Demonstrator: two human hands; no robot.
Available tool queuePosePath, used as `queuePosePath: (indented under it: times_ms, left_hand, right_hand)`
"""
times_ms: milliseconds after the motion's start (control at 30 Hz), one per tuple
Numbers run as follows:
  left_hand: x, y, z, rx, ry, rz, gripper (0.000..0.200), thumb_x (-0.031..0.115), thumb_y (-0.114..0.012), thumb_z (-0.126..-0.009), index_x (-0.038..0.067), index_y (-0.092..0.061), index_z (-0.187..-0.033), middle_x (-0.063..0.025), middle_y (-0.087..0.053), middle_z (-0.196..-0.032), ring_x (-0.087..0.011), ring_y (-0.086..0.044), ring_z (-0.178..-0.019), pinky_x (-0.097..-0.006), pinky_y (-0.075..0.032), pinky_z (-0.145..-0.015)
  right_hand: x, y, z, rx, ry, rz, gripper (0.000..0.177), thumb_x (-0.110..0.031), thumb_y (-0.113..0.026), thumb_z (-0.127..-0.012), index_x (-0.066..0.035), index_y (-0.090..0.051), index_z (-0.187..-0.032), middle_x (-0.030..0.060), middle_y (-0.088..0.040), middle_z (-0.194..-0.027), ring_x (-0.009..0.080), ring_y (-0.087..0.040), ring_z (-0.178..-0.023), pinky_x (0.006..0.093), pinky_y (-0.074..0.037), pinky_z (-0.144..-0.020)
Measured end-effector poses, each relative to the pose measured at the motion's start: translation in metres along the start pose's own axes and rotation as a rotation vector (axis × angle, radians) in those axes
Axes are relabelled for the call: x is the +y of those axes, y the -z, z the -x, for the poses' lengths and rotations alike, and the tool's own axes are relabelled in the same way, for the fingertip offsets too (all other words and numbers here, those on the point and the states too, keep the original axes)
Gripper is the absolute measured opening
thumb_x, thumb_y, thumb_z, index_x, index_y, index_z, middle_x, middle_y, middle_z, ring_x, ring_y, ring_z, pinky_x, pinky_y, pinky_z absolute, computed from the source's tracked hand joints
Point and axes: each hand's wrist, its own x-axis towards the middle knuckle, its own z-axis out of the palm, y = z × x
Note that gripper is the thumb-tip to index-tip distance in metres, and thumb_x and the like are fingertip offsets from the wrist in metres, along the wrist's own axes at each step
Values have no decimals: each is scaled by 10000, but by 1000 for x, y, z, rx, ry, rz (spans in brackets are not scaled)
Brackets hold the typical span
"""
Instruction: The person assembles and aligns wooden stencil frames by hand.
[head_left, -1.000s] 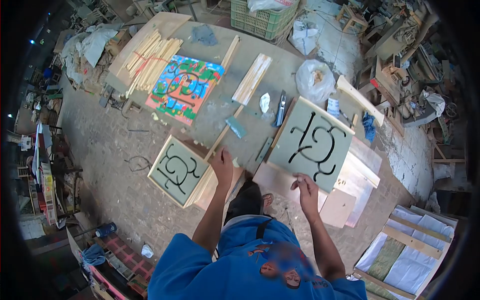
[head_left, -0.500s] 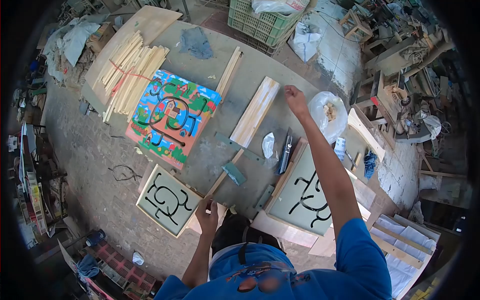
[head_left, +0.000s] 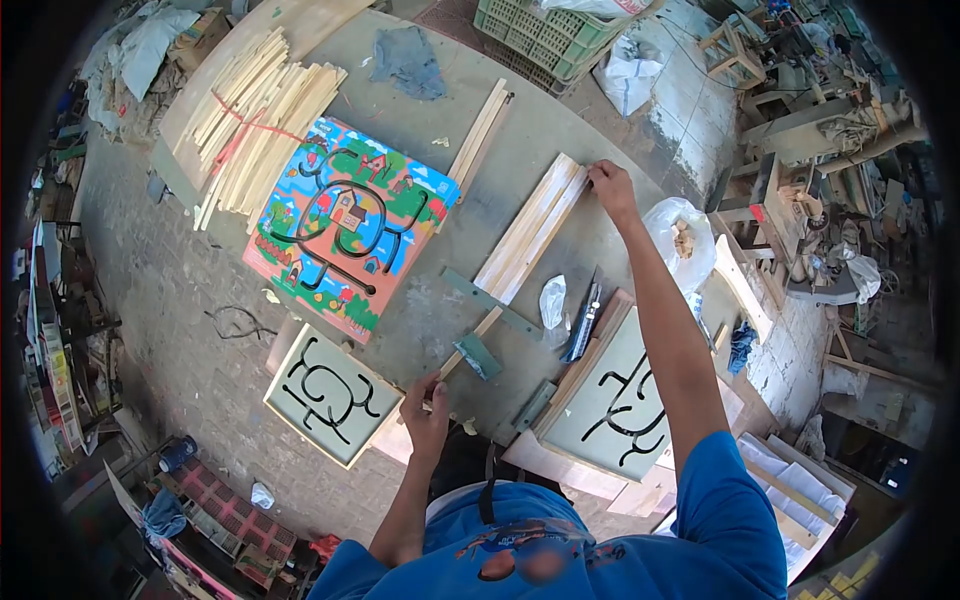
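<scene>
Right hand (head_left: 610,185) reaches far, fingers pinching the end of the slats (head_left: 530,235) mid-counter (head_left: 520,120). Left hand (head_left: 430,418) is curled round the stick (head_left: 452,360). Lifted by one end, that loose stack could fan apart and slide toward the knife (head_left: 585,322).

A colourful painted maze board (head_left: 345,225) lies in the middle of the table (head_left: 530,120); a bundle of wooden sticks (head_left: 255,125) sits at its far left corner; a grey rag (head_left: 408,60) lies near the far edge.

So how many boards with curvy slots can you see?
3: painted board mid-table; plain board beside the left hand; second plain board partly under the right arm. More may hide beneath.
</scene>
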Motion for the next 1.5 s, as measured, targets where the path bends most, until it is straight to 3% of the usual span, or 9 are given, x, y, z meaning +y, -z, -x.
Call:
queuePosePath:
  times_ms: [100, 267, 400, 667, 800, 1000, 1067, 1167, 1500]
  left_hand:
    - [2, 2, -6, -2, -20, -39, 215, 66, -587, -897, -18, -654, -1084, -41, -621, -816, -97, -568, -750, -256, -455, -676]
    - [2, 2, -12, 14, -1, -27, 215, 79, -591, -900, -20, -649, -1082, -44, -614, -809, -96, -560, -738, -255, -452, -669]
    - [3, 0, -14, 10, 2, -34, 222, 107, -589, -915, -21, -641, -1088, -37, -606, -801, -88, -539, -721, -252, -438, -649]
    - [-1, -1, -20, 16, 18, -2, 204, 55, -596, -895, -2, -658, -1081, -57, -630, -810, -114, -560, -730, -272, -450, -664]
    - [-3, 0, -22, 24, 2, 9, 201, 53, -591, -894, 4, -661, -1076, -54, -625, -798, -112, -561, -724, -273, -452, -667]
    - [3, 0, -22, 10, 2, 2, 207, 78, -575, -916, -17, -637, -1090, -17, -589, -834, -79, -531, -779, -242, -439, -701]
    - [3, 0, -22, 4, 16, 19, 207, 75, -576, -914, -16, -637, -1090, -15, -588, -836, -77, -529, -778, -239, -439, -703]
    - [4, -3, -23, 8, 29, 56, 205, 72, -575, -914, -14, -639, -1089, -10, -584, -835, -71, -525, -772, -232, -439, -699]
    - [13, -3, -26, 9, -3, 119, 231, 80, -570, -926, -13, -645, -1124, -3, -588, -837, -67, -530, -756, -223, -458, -687]
  right_hand:
    - [0, -1, 0, 14, -16, -67, 251, -245, -606, -851, -35, -717, -934, 182, -702, -837, 304, -682, -797, 374, -513, -752]
    - [-14, 5, 3, -47, -189, -368, 214, -181, -639, -815, 18, -693, -869, 49, -629, -700, 123, -554, -636, 280, -459, -625]
    - [-11, 4, -1, -61, -190, -396, 194, -164, -644, -798, 16, -697, -850, 26, -620, -681, 127, -534, -612, 278, -451, -617]
    - [-13, 1, 4, 176, 120, -109, 290, -241, -628, -796, 47, -648, -816, 244, -617, -914, 361, -598, -859, 406, -459, -786]
    - [-29, 8, 14, 205, 168, -73, 279, -232, -606, -814, 43, -652, -824, 228, -607, -849, 337, -609, -811, 391, -463, -766]
    - [-43, 24, 20, 108, 85, -265, 253, -206, -574, -869, 28, -652, -813, 100, -658, -816, 190, -610, -714, 310, -460, -709]
    - [-54, 33, 28, 47, -47, -727, 175, -160, -570, -875, -11, -660, -852, 49, -679, -895, 136, -603, -756, 285, -463, -733]
    - [-54, 44, 36, -91, 12, -978, 126, -83, -559, -876, -40, -652, -950, 52, -681, -949, 132, -612, -848, 292, -474, -779]
    - [-114, 80, 89, -282, 225, -1019, 252, 12, -560, -884, -38, -635, -1119, 38, -668, -1046, 132, -597, -954, 295, -460, -898]
